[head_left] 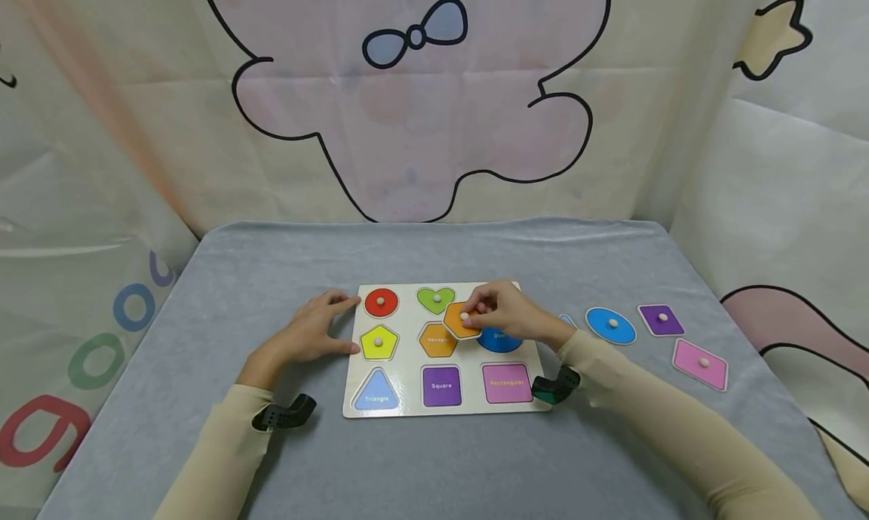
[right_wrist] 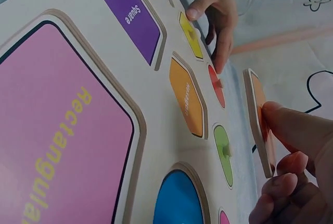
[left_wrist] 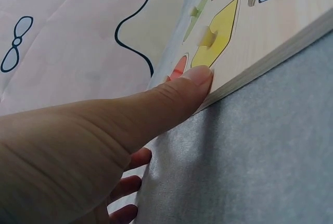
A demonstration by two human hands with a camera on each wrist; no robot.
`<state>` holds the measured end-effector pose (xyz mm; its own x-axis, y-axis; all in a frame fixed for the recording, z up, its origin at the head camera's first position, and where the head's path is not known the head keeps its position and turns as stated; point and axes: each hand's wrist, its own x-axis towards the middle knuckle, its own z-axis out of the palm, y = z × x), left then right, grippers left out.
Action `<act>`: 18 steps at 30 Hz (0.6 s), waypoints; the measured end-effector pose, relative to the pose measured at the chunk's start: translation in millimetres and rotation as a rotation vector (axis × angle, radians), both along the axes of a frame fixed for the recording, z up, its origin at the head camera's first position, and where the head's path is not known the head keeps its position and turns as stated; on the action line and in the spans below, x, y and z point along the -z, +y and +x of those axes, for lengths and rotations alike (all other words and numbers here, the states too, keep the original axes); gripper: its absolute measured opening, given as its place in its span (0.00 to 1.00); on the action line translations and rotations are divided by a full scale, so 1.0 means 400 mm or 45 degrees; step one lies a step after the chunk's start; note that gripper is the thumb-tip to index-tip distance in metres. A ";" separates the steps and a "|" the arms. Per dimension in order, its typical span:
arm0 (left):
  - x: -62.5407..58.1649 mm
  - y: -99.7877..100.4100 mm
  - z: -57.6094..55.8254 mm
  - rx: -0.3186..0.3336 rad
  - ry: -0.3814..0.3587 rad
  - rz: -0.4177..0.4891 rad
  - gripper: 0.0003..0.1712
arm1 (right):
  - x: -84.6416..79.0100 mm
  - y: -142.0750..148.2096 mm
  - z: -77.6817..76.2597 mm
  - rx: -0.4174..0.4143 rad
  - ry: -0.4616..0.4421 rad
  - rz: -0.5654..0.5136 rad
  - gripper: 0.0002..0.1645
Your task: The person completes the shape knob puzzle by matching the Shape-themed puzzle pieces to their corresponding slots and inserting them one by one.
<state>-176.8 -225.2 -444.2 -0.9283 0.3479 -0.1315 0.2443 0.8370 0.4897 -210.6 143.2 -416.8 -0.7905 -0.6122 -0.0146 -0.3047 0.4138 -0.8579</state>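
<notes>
Holding the orange hexagon piece (head_left: 455, 327) above the board (head_left: 409, 361), apart from its surface in the right wrist view, partly over the hexagon recess (head_left: 435, 345) and right of it in head view. Piece looks like thin wood: should be light, stiff, hard to break. Printed face may be a bit slick, so take it by the centre knob (head_left: 465, 316), not the rim.

Right hand (head_left: 505, 311): grip closed in a pinch at the knob; piece sits directly under the fingertips, rim sticking out past them.

Left hand (head_left: 308, 330): fingers spread, nothing held, thumb (left_wrist: 179, 91) touching the board's left edge beside the yellow pentagon (head_left: 379, 343). Red circle (head_left: 379, 309) and green heart (head_left: 434, 299) seated.

Blue oval (head_left: 607, 324), purple square (head_left: 658, 318), pink rectangle (head_left: 699, 365) lie loose on the table (head_left: 441, 467), right of the board.
</notes>
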 end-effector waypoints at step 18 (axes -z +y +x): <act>0.000 -0.003 -0.002 0.003 0.010 0.005 0.52 | 0.022 -0.054 0.001 0.010 -0.063 0.028 0.06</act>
<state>-177.4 -226.2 -444.1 -0.9284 0.3506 -0.1228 0.2502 0.8345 0.4909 -210.1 121.7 -425.5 -0.7935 -0.6049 -0.0669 -0.2589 0.4351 -0.8624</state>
